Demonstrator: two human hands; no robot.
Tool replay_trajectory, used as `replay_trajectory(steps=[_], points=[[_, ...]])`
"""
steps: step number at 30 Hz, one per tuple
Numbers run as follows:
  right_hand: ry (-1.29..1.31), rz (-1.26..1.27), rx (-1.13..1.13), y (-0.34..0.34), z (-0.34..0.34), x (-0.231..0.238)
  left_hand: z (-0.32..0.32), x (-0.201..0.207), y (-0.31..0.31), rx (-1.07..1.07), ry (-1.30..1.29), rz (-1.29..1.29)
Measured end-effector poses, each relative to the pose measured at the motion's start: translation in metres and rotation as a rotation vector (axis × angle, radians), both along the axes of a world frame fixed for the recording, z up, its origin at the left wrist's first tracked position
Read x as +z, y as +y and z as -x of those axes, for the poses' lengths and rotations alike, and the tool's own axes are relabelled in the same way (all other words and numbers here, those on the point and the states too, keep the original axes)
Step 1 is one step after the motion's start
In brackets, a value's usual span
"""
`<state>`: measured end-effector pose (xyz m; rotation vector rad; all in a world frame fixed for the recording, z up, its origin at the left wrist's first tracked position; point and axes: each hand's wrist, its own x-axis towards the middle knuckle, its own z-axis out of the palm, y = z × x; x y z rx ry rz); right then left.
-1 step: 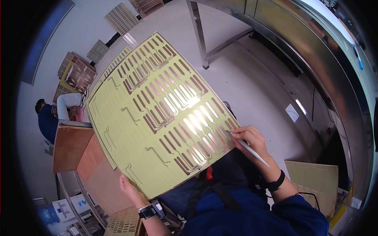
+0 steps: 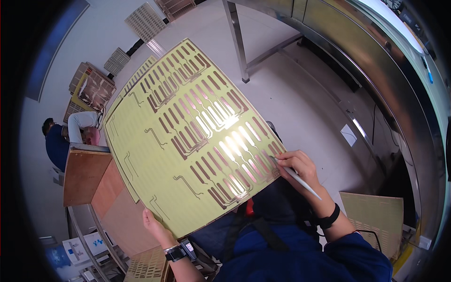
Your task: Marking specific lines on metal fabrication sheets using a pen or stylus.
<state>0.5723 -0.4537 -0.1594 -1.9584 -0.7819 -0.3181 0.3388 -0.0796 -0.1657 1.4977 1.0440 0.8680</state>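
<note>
A large yellow-green circuit board panel [image 2: 155,183] with rows of shiny copper-coloured strips lies tilted in front of me, its near edge over my lap. My left hand [image 2: 155,226] grips its lower left edge, thumb visible at the rim and the other fingers mostly hidden beneath. Near the right corner, my right hand [image 2: 300,167] pinches a slim, pale grey pen-like tool [image 2: 305,184]. The tool's thin dark tip meets the panel among the strips; its tail points back toward my wrist. Bright glare covers part of the strips, hiding detail there.
Left of the panel stands a wooden bench [image 2: 87,176], with a seated person [image 2: 58,141] beyond. A metal-framed table [image 2: 329,28] runs along the right. Another panel [image 2: 376,221] leans at lower right, and several more stand at the far wall. A pale sheet [image 2: 348,135] lies on the floor.
</note>
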Motion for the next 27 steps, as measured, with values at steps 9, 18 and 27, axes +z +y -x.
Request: replay_trajectory(steps=[9, 18, 27], points=[[0.024, -0.023, -0.022, 0.002, -0.001, 0.002, 0.004, -0.002, 0.004, -0.033, -0.001, 0.029], [0.069, -0.028, 0.018, 0.000, -0.002, 0.004, -0.001, 0.005, -0.001, 0.020, 0.021, 0.041], [0.202, -0.062, -0.028, 0.003, 0.003, 0.010, 0.001, 0.003, 0.000, 0.058, 0.006, 0.032]])
